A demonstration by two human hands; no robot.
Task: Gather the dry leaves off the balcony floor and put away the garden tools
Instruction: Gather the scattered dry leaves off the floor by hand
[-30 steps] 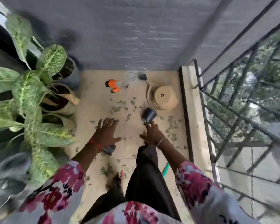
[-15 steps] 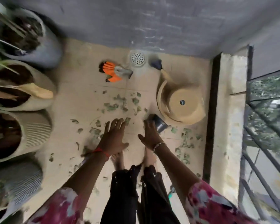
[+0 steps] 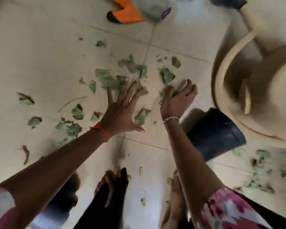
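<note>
We read this as the gathering step. The dry leaves (image 3: 109, 80) lie scattered over the tiled floor (image 3: 40, 55). Most are to the left of the dark blue pot (image 3: 213, 134), which lies on its side, and a smaller patch is to the right of it.

The left hand (image 3: 122, 106) is spread flat with its fingers wide and straight. Its tips rest on the thickest cluster and it holds nothing. The right hand (image 3: 177, 98), just left of the pot and a little beyond it, lies over leaf scraps. Because of blur we cannot tell whether its fingers have closed on any.

To do this well, we would hold both palms low and draw them toward each other, so the brittle pieces heap up rather than crumble, then scoop from beneath. We judge the patch right of the pot needs its own sweep.

The orange glove (image 3: 125, 15), well beyond the pot, bears no writing we can read. A purple patch (image 3: 166, 13) beside it is too blurred.
</note>
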